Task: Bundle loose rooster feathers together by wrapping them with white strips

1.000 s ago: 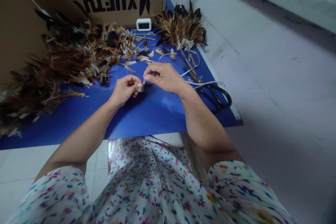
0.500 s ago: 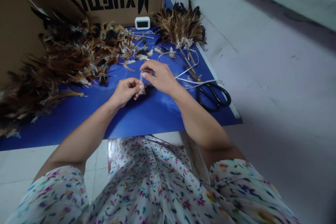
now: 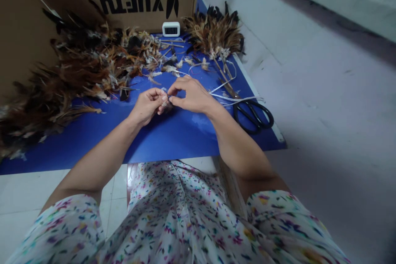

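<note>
Over the blue tabletop [image 3: 182,140], my hands meet at the fingertips. My left hand [image 3: 145,106] is closed in a pinch on a small feather tuft [image 3: 168,107], mostly hidden by fingers and shadow. Thumb and forefinger of my right hand [image 3: 194,95] pinch a thin whitish strip [image 3: 164,89] right beside the left fingertips. More white strip [image 3: 220,87] lies in loops to the right of my right hand; whether it joins the pinched piece is hidden. Black-handled scissors [image 3: 254,116] rest farther right, with their blades partly under the strip.
Loose brown and black feathers [image 3: 83,66] heap along the left and back. A feather bundle [image 3: 213,33] with sticks lies at the back right. Behind stand a white digital clock [image 3: 171,29] and a cardboard box [image 3: 139,20]. A wall [image 3: 309,82] borders the right side.
The raised strip loop between my hands has been drawn down small. My right hand has lowered slightly, its fingertips now close against the left ones. The view has shifted a little.
</note>
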`<state>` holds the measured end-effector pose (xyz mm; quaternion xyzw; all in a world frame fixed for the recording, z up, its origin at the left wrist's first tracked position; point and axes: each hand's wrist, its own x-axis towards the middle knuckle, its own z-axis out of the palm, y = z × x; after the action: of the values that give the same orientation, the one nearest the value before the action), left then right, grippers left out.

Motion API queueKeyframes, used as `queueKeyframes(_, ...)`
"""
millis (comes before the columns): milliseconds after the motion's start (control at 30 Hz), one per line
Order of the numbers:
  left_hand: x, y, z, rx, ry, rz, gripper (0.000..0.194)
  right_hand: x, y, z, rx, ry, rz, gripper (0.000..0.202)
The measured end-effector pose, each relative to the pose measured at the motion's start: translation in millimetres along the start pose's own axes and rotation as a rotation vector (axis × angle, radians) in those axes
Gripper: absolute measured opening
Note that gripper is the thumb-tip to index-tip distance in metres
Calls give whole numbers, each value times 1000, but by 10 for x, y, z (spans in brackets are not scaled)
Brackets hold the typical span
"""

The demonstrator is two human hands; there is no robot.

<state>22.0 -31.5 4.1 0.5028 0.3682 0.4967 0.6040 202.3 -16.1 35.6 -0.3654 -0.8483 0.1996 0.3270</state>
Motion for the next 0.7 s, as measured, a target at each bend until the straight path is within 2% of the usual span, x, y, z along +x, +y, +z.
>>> queueKeyframes(700, -11, -12, 2, 19, -33, 17, 44, 22, -9, 95, 132, 27, 101, 10)
